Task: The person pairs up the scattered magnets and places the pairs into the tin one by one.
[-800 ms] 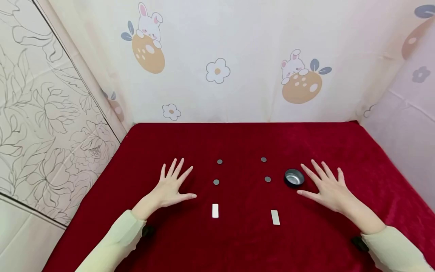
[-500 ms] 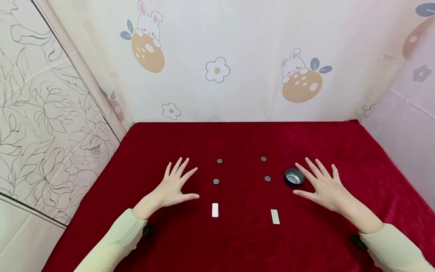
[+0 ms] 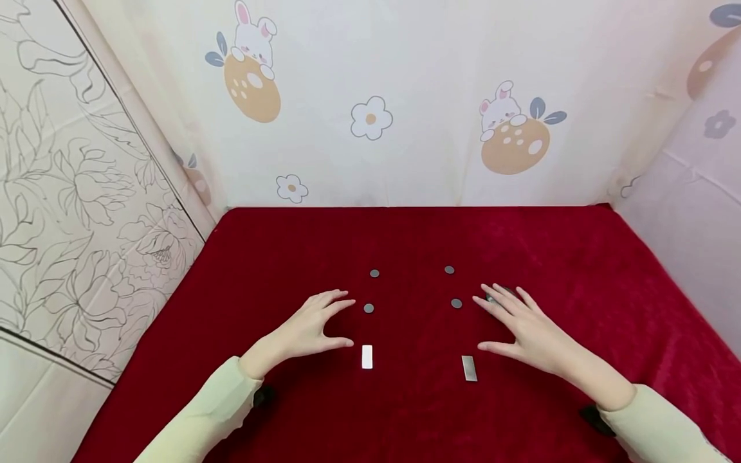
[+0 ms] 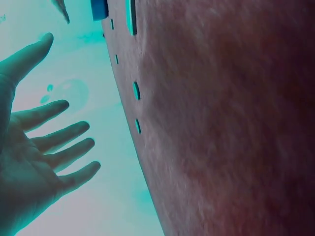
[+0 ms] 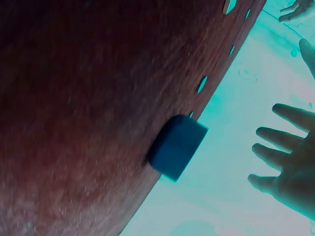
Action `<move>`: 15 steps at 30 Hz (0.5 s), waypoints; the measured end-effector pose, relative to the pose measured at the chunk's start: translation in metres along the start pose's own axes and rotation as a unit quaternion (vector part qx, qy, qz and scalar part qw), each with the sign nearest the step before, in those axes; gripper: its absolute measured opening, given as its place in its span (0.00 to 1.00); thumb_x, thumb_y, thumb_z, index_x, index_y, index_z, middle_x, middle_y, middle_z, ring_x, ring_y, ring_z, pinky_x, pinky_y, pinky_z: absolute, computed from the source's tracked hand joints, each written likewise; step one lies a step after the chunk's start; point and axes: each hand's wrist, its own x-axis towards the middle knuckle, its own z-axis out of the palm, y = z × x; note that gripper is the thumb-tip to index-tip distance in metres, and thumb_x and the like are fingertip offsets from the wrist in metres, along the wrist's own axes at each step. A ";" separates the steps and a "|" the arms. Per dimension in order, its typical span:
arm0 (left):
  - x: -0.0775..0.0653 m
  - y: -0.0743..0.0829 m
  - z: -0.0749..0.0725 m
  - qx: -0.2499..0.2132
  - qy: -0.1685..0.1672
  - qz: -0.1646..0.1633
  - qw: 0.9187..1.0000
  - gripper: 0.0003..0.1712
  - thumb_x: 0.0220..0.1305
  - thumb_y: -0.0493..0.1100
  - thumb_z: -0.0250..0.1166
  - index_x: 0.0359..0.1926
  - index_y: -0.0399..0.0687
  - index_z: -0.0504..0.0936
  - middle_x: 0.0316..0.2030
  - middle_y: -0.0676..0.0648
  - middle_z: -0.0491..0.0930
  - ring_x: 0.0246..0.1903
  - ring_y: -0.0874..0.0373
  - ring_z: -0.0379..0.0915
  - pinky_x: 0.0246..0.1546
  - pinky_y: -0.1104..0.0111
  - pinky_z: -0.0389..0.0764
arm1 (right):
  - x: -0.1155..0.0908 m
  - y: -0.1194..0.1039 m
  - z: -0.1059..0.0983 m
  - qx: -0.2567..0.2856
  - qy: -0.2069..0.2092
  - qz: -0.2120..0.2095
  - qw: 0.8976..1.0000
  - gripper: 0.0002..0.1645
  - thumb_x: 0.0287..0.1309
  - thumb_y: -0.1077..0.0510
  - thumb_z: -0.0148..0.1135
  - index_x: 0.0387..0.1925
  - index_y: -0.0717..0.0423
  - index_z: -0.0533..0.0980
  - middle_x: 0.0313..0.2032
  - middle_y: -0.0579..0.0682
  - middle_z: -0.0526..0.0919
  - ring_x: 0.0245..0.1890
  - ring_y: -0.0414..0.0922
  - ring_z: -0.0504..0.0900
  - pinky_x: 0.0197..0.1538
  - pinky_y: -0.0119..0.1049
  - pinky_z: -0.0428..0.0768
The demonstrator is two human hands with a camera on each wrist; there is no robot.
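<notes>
In the head view my left hand (image 3: pixel 307 328) hovers over the red cloth with fingers spread, holding nothing. A white rectangular piece (image 3: pixel 367 357) and a small grey disc (image 3: pixel 368 308) lie just right of its fingertips. My right hand (image 3: pixel 529 337), likewise empty, is held in the air with its fingers extended. Its fingers partly cover a small dark round bowl in the head view; the right wrist view shows this bowl (image 5: pixel 177 147) standing on the cloth, apart from the hand. A grey rectangular piece (image 3: pixel 469 368) lies below the right thumb, and another disc (image 3: pixel 457 303) left of the fingers.
Farther back lie two more grey discs, a left one (image 3: pixel 374 273) and a right one (image 3: pixel 449 270). The red cloth (image 3: pixel 405 411) covers the table. A printed curtain (image 3: pixel 428 161) hangs behind it, and a flower-patterned panel (image 3: pixel 116 193) stands at the left.
Both hands have moved inward toward each other, and their spread fingers have drawn closer together. The right hand now partly covers the bowl. The discs and rectangular pieces have stayed put.
</notes>
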 end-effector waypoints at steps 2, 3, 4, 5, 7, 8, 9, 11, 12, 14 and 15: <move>0.002 0.004 0.002 -0.012 -0.011 -0.011 1.000 0.37 0.50 0.57 0.64 0.59 0.46 0.67 0.58 0.45 0.64 0.57 0.50 0.58 0.55 0.55 0.61 | 0.001 -0.003 0.002 0.007 0.008 -0.017 1.000 0.41 0.43 0.41 0.65 0.57 0.57 0.67 0.58 0.57 0.65 0.59 0.53 0.60 0.65 0.41 0.44; 0.003 0.005 0.003 -0.019 -0.016 -0.017 1.000 0.36 0.50 0.57 0.65 0.58 0.47 0.68 0.56 0.47 0.65 0.55 0.51 0.60 0.53 0.57 0.63 | 0.001 -0.005 0.003 0.015 0.011 -0.024 1.000 0.41 0.42 0.42 0.66 0.56 0.58 0.67 0.57 0.57 0.66 0.58 0.53 0.62 0.65 0.37 0.44; 0.004 0.007 0.004 -0.023 -0.021 -0.019 0.999 0.36 0.49 0.57 0.65 0.57 0.46 0.69 0.54 0.48 0.66 0.53 0.53 0.62 0.52 0.58 0.64 | 0.001 -0.007 0.004 0.024 0.012 -0.028 0.999 0.41 0.40 0.43 0.67 0.55 0.59 0.68 0.56 0.57 0.67 0.57 0.52 0.63 0.64 0.32 0.44; 0.004 0.008 0.005 -0.026 -0.027 -0.021 0.999 0.35 0.49 0.57 0.65 0.56 0.46 0.70 0.53 0.49 0.67 0.51 0.54 0.63 0.51 0.60 0.66 | 0.002 -0.009 0.005 0.033 0.012 -0.030 0.999 0.41 0.39 0.44 0.68 0.54 0.59 0.69 0.55 0.57 0.69 0.56 0.52 0.65 0.63 0.28 0.46; 0.006 0.011 0.008 -0.031 -0.037 -0.017 0.999 0.33 0.49 0.56 0.66 0.54 0.45 0.71 0.49 0.51 0.69 0.48 0.57 0.65 0.48 0.63 0.68 | 0.002 -0.012 0.007 0.050 0.003 -0.029 0.998 0.40 0.36 0.46 0.70 0.52 0.60 0.71 0.53 0.56 0.72 0.53 0.51 0.68 0.60 0.25 0.54; 0.007 0.012 0.010 -0.035 -0.041 -0.011 0.998 0.32 0.49 0.55 0.66 0.53 0.44 0.72 0.47 0.51 0.70 0.46 0.57 0.66 0.47 0.64 0.69 | 0.002 -0.014 0.008 0.060 -0.008 -0.025 0.998 0.39 0.36 0.47 0.71 0.51 0.61 0.71 0.51 0.54 0.73 0.51 0.50 0.70 0.57 0.25 0.58; 0.008 0.013 0.012 -0.039 -0.045 -0.006 0.998 0.31 0.49 0.54 0.66 0.51 0.44 0.73 0.46 0.51 0.71 0.45 0.58 0.67 0.47 0.65 0.69 | 0.002 -0.015 0.009 0.067 -0.020 -0.021 0.997 0.38 0.35 0.48 0.71 0.50 0.61 0.72 0.50 0.53 0.74 0.50 0.49 0.70 0.55 0.26 0.62; 0.010 0.014 0.015 -0.045 -0.053 0.003 0.998 0.28 0.49 0.52 0.67 0.49 0.43 0.74 0.44 0.51 0.72 0.43 0.58 0.67 0.45 0.67 0.70 | 0.003 -0.017 0.011 0.081 -0.043 -0.014 0.996 0.36 0.35 0.48 0.71 0.48 0.61 0.73 0.47 0.50 0.75 0.47 0.47 0.72 0.49 0.32 0.70; 0.010 0.015 0.017 -0.050 -0.057 0.005 0.997 0.28 0.48 0.52 0.67 0.48 0.43 0.74 0.43 0.50 0.72 0.43 0.59 0.68 0.45 0.68 0.70 | 0.003 -0.018 0.012 0.090 -0.055 -0.014 0.994 0.35 0.36 0.49 0.71 0.47 0.62 0.73 0.45 0.49 0.75 0.46 0.46 0.72 0.46 0.36 0.71; 0.011 0.016 0.021 -0.061 -0.064 0.002 0.996 0.26 0.48 0.50 0.68 0.47 0.43 0.75 0.41 0.51 0.72 0.42 0.59 0.68 0.45 0.69 0.70 | 0.003 -0.019 0.014 0.109 -0.078 -0.008 0.991 0.34 0.37 0.48 0.71 0.46 0.62 0.74 0.44 0.48 0.75 0.44 0.44 0.72 0.44 0.38 0.73; 0.012 0.017 0.022 -0.063 -0.069 -0.002 0.996 0.26 0.48 0.50 0.68 0.47 0.43 0.75 0.41 0.51 0.72 0.42 0.59 0.69 0.44 0.70 0.70 | 0.004 -0.019 0.015 0.119 -0.087 -0.005 0.989 0.33 0.37 0.48 0.71 0.46 0.62 0.74 0.43 0.47 0.75 0.43 0.44 0.73 0.44 0.38 0.73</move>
